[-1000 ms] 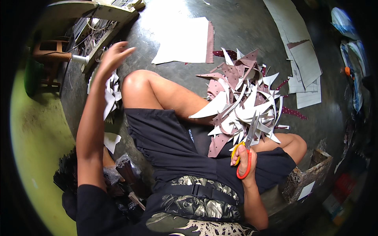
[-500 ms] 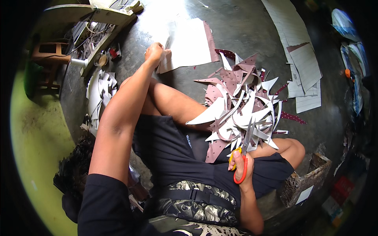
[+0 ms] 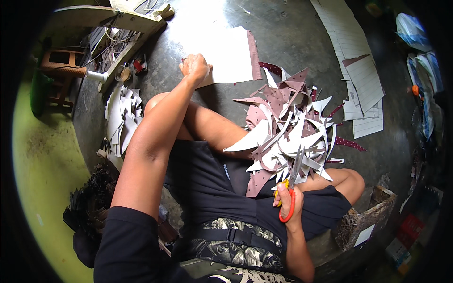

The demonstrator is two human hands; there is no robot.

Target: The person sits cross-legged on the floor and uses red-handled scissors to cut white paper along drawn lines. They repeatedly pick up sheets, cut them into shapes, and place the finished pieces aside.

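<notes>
My left hand point(image 3: 195, 69) reaches forward over the floor with its fingers closed on the near left part of a white sheet point(image 3: 235, 55). A mauve strip runs down the right edge of that sheet, which otherwise lies flat. In my right hand point(image 3: 293, 212), held low over my lap, is a pair of scissors point(image 3: 297, 172) with yellow and red handles, blades pointing up and away. Just beyond the blades, a heap of curved, pointed offcuts point(image 3: 283, 134), white, mauve and dark red with dots, spreads over my lap and the floor.
Long white lined pieces point(image 3: 365, 80) lie on the floor at the right, with plastic bags point(image 3: 424, 70) farther out. A stack of white cut pieces point(image 3: 121, 118) sits by my left knee. A worn box point(image 3: 370, 214) stands at lower right, a wooden frame point(image 3: 127, 52) with cables at upper left.
My left hand has moved slightly right and toward me, and its back now covers the sheet's near left part. The right hand and scissors have barely moved.
</notes>
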